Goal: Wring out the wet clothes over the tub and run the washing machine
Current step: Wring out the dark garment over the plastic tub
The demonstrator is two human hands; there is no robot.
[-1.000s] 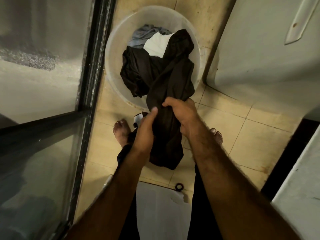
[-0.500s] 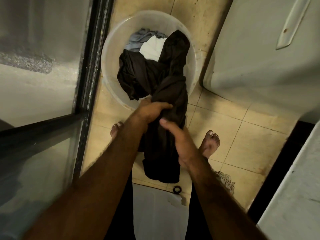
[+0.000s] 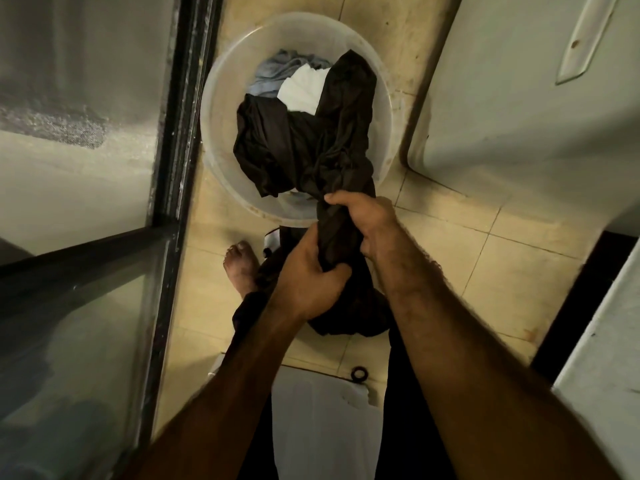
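Dark door frame (image 3: 180,133), well left of both grips, closes in one side of the narrow standing space. A bare foot (image 3: 240,265) is planted just left of the left grip (image 3: 308,275), near the rim of the translucent plastic tub (image 3: 221,109). The tub stands on the tiled floor (image 3: 450,265) ahead of the grips. It holds a blue-grey cloth (image 3: 277,71) and a white cloth (image 3: 301,91).

The left grip is clenched round the dark garment (image 3: 311,150) on the side nearer the body. The right grip (image 3: 363,220), just ahead and to its right, is wrapped tight round the same roped length. The grips sit close together, probably so that opposite turns twist the short span between them.

Ahead of the right grip the garment drapes into the tub. Below the left grip its tail hangs toward the floor. The twisted span lies at the tub's near rim, so some of the runoff may miss the tub.

A white appliance (image 3: 519,98), possibly the washing machine, stands well right of the right grip, untouched.
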